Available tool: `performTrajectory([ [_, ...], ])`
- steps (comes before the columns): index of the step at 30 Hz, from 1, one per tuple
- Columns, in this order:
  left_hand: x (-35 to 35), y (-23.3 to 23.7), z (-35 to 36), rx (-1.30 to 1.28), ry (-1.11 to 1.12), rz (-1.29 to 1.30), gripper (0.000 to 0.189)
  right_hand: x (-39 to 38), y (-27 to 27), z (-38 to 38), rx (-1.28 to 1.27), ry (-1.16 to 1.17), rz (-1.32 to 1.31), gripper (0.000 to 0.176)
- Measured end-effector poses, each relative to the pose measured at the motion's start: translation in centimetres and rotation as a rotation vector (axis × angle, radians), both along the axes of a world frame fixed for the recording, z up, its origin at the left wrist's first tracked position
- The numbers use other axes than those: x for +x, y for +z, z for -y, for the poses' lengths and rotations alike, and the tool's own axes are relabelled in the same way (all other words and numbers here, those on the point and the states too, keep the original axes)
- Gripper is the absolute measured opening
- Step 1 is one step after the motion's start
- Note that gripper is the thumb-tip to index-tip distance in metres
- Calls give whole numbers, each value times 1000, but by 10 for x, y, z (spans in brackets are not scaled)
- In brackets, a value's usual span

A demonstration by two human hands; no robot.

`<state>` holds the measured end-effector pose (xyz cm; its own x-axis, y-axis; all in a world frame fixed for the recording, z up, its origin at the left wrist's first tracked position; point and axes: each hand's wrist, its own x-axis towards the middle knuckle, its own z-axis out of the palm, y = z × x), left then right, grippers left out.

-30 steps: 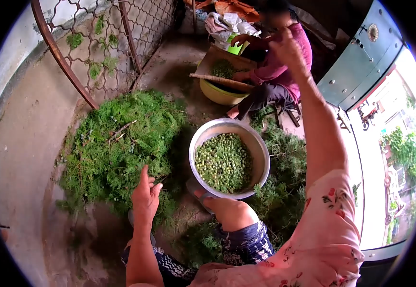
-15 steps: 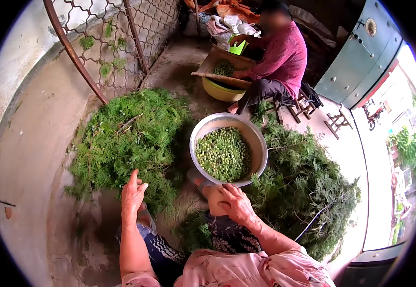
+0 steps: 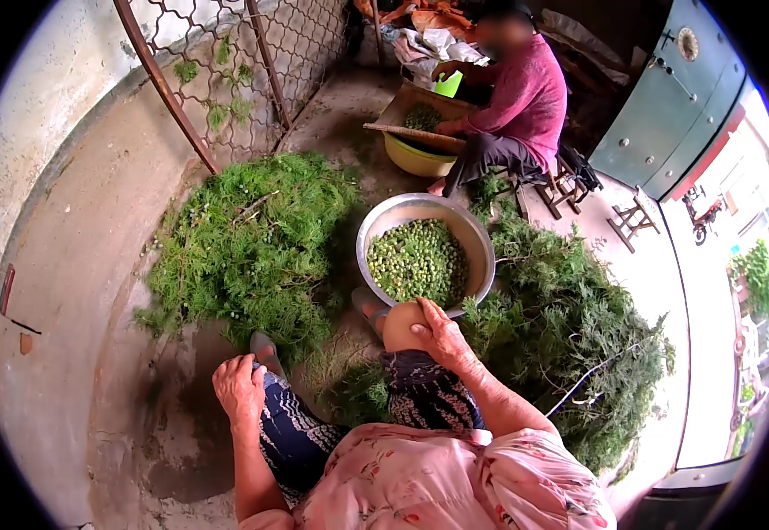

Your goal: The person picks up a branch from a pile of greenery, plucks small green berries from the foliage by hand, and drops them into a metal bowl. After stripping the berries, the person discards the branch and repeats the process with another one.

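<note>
On our knees [image 3: 400, 325] both hands rest empty; our left hand [image 3: 238, 389] (loosely curled) has left the green pile [image 3: 252, 238]. The bowl [image 3: 420, 208] stands just beyond our flat right hand [image 3: 439, 337].

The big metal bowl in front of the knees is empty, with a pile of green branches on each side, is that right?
No: the head view shows the metal bowl filled with small green fruits, not empty. It does sit in front of the knees, with a pile of green branches on each side.
</note>
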<state>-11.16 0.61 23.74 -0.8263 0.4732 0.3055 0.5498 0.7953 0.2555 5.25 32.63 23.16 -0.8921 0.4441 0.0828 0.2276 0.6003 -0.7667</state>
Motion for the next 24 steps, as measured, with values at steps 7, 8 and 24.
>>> performTrajectory([
  [7,6,0,5,7,18,-25,28,47,-14,-13,-69,-230,154,30],
  [8,6,0,4,4,23,-27,28,49,-13,-7,-43,-269,-20,27],
  [24,5,-1,4,-2,11,-61,27,-8,-3,-11,448,-12,-388,10],
])
